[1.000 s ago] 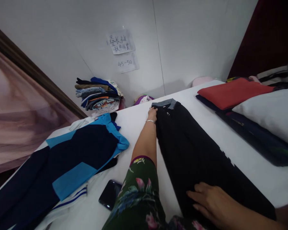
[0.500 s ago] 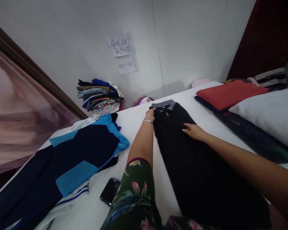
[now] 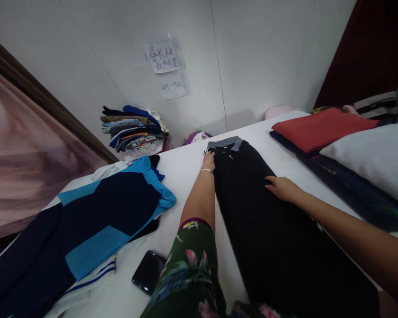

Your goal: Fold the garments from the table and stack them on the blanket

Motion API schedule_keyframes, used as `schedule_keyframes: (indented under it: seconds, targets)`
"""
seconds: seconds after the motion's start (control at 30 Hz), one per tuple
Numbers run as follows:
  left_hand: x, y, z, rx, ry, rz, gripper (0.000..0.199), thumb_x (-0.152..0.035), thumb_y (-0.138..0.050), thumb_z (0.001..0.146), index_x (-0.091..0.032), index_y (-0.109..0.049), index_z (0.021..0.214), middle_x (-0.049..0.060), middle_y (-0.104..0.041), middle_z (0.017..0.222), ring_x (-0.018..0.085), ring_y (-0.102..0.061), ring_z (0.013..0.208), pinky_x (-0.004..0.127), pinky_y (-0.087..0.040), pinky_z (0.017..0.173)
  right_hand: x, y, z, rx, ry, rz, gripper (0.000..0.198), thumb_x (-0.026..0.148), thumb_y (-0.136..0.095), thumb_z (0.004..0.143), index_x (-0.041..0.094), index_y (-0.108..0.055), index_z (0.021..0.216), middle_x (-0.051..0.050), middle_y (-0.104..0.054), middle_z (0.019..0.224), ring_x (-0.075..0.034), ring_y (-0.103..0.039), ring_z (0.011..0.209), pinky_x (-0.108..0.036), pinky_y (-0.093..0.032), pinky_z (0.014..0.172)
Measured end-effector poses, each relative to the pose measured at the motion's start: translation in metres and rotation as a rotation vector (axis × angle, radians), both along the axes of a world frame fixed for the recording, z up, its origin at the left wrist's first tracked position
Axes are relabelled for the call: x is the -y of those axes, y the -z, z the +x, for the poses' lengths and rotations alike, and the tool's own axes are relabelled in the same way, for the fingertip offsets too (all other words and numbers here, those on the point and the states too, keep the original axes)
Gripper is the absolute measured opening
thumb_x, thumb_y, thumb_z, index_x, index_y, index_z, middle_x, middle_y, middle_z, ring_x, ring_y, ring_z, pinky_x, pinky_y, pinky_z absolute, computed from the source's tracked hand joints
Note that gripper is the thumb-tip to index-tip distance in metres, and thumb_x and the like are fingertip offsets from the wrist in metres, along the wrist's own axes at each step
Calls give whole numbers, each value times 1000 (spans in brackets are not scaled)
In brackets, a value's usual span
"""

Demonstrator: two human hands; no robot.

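While the long, black fabric garment (image 3: 252,212) with the grey collar (image 3: 218,144) lies flat from mid-frame towards five o'clock, the left hand (image 3: 208,160) pinches its shoulder; the right hand (image 3: 282,189) rests on it near three o'clock, grip unreadable to me. Light, soft and floppy, I'd judge, best held at shoulder and side edge. Since a second ago, that right hand's climbed from between four and five.

Dim, greyish; softly shadowed on the far wall (image 3: 268,57); glinting on the phone (image 3: 148,270); murky across the black garment (image 3: 272,234); stretched toward edges.
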State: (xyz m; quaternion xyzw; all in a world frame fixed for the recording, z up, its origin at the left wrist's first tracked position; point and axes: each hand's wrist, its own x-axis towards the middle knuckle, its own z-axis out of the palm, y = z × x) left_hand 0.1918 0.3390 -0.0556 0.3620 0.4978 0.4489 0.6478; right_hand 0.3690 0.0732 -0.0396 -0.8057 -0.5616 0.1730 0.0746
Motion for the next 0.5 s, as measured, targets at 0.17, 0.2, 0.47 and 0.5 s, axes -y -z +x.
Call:
schedule_keyframes:
  seconds: [0.17,0.2,0.47,0.5]
  targets:
    - [4,-1,-11,-101,27,-6,52,-21,-62,89,-25,-46,138,8,-63,118,19,-62,108,34,-48,93,28,-5,-27,170,-254,313,51,35,-43,94,14,-49,140,-18,-51,140,-30,-49,127,-46,-44,101]
    - [5,-2,-14,-118,32,4,54,-19,-63,87,-26,-45,138,7,-64,116,18,-62,107,32,-48,92,35,-2,-35,150,-347,377,53,38,-41,95,15,-46,142,-16,-44,147,-29,-41,135,-46,-39,107]
    - [19,-4,-36,-315,-8,67,41,-22,-64,88,-17,-54,127,9,-66,106,17,-66,92,27,-52,79,58,35,-71,1,-562,219,67,60,-40,93,20,-43,146,-14,-30,155,-30,-21,145,-58,-17,115]
    - [22,-2,-40,-354,-29,78,37,-24,-64,89,-15,-56,124,10,-65,108,18,-65,94,29,-53,80,59,33,-72,-16,-551,220,66,60,-41,92,20,-44,145,-14,-30,155,-31,-20,145,-58,-17,115]
